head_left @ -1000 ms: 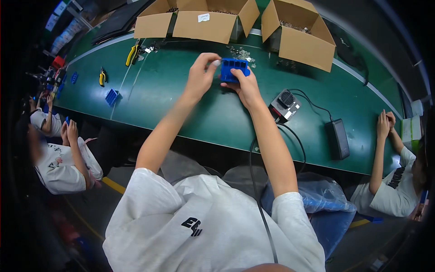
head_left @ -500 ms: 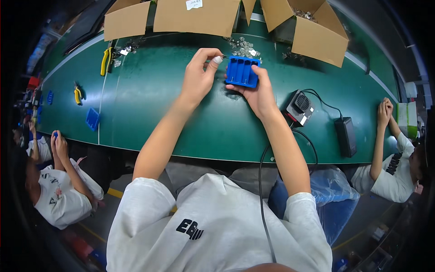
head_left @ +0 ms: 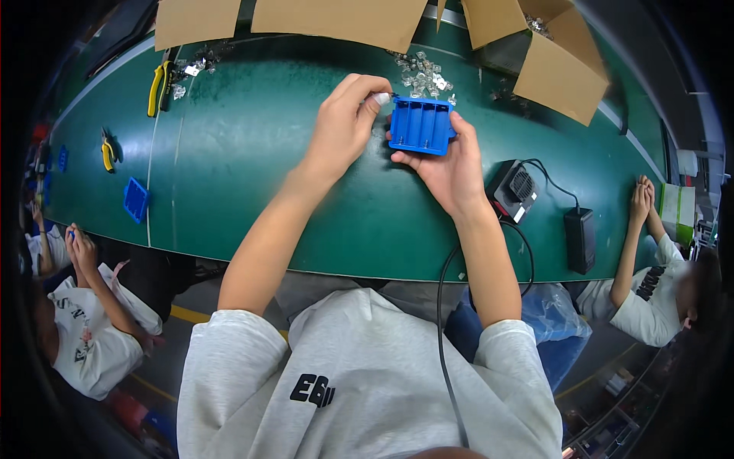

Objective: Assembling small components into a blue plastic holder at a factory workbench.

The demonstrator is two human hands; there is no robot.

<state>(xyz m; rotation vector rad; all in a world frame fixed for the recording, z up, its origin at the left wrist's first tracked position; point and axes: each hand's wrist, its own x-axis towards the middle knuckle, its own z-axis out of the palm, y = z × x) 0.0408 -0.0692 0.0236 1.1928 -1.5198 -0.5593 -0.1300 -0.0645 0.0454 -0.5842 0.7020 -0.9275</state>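
Observation:
My right hand [head_left: 451, 172] is closed round a blue plastic battery holder [head_left: 421, 128] with several long slots, its open side facing up. Small metal springs or contacts show at the lower ends of some slots. At the holder's upper left corner, my left hand [head_left: 345, 126] pinches a small dark piece [head_left: 394, 96] too small to name. White tape or a cover wraps the left thumb. Just beyond the holder lies a loose pile of small shiny metal plates [head_left: 423, 75] on the green table [head_left: 321, 229].
Cardboard boxes [head_left: 336, 19] line the far edge; an open box [head_left: 562, 80] at right holds metal parts. Yellow-handled pliers [head_left: 159, 88], smaller pliers [head_left: 108, 153] and a blue plastic part [head_left: 136, 200] lie left. A black fan device [head_left: 514, 190] and power adapter [head_left: 580, 239] sit right. Co-workers sit both sides.
My right hand has opened out its thumb along the holder's right side and turned the holder slightly. My left fingers remain at its upper left corner. The whole view has shifted a little.

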